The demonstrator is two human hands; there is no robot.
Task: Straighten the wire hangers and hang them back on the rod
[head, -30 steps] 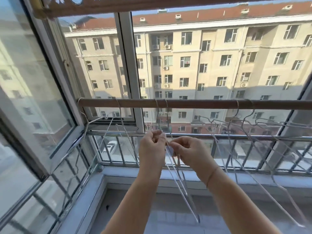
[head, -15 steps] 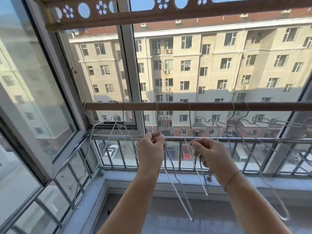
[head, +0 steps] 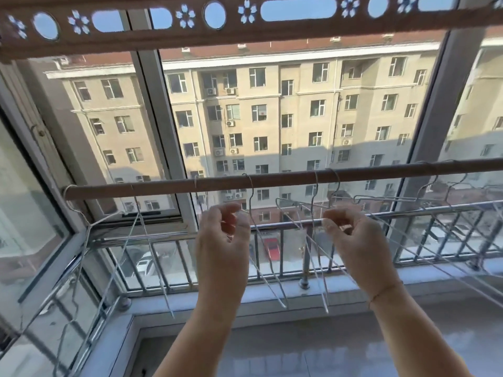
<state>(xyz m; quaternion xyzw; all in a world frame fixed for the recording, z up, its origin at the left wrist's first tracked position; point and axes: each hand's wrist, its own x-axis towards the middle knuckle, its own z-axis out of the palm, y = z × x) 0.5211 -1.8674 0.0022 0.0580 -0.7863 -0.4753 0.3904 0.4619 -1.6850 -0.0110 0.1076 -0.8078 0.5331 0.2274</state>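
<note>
A brown rod (head: 285, 177) spans the window with several thin wire hangers hooked over it. My left hand (head: 223, 240) is raised just below the rod, fingers curled but apart. One wire hanger (head: 252, 187) hangs from the rod and its wire runs past my thumb. My right hand (head: 351, 238) is at the same height further right, its fingertips pinched on the shoulder of a second wire hanger (head: 316, 186), which is hooked on the rod. More bent hangers (head: 381, 198) hang to the right, and others (head: 136, 227) near the rod's left end.
A metal railing (head: 435, 210) runs behind the hangers above a white sill (head: 272, 292). An open window sash (head: 40, 213) stands at the left. A brown carved panel (head: 245, 28) crosses overhead. Outside is an apartment block.
My hands have moved apart. My right hand carried one hanger to the right along the rod. My left hand's fingers have loosened off the other hanger. My view has tilted upward.
</note>
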